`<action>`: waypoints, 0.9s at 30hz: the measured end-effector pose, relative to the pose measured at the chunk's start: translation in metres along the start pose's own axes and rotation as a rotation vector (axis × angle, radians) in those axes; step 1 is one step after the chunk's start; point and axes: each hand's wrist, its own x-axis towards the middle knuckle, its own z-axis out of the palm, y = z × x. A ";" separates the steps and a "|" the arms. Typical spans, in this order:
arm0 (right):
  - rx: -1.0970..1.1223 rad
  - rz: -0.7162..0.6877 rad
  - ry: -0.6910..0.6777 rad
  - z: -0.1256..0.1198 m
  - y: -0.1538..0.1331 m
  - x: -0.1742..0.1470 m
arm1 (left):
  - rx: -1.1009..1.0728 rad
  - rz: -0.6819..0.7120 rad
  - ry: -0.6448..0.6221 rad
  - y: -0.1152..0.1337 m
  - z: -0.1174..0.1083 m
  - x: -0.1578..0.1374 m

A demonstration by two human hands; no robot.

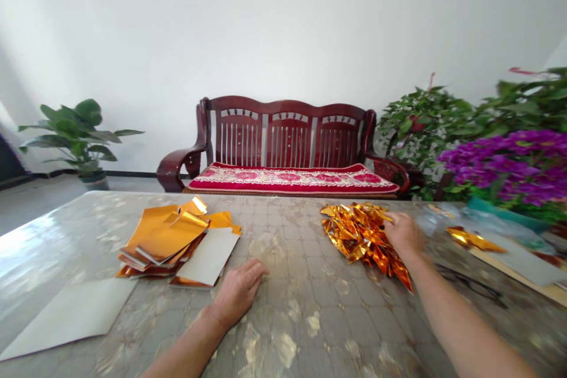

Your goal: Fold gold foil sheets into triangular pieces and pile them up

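My left hand (243, 288) rests on the table with its fingers loosely bent, and nothing shows in it. Just beyond it lies a loose stack of gold foil paper sheets (166, 236), with a pale backing side (212, 257) turned up on the near right. Over on the right, my right hand (405, 235) is closed at the edge of a heap of folded gold foil paper pieces (354, 230). Its fingertips pinch at the heap's upper right side; the exact grip is partly hidden.
A pale sheet (71, 313) lies at the table's left. Black-framed glasses (476, 286), a single folded foil piece (473, 239) and a grey board (527, 260) lie at right. Purple flowers (514, 162) stand behind them. A wooden bench (287, 136) stands beyond the patterned table (283, 331).
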 end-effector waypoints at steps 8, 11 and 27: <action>0.341 -0.335 0.118 -0.007 -0.076 -0.042 | 0.103 0.021 0.310 0.004 -0.004 0.002; 0.516 -0.529 -0.079 0.001 -0.121 -0.084 | 0.178 -0.113 0.421 0.005 -0.018 0.007; 0.512 -0.554 -0.530 0.030 -0.174 -0.169 | 0.609 -0.766 -0.080 -0.005 -0.058 0.010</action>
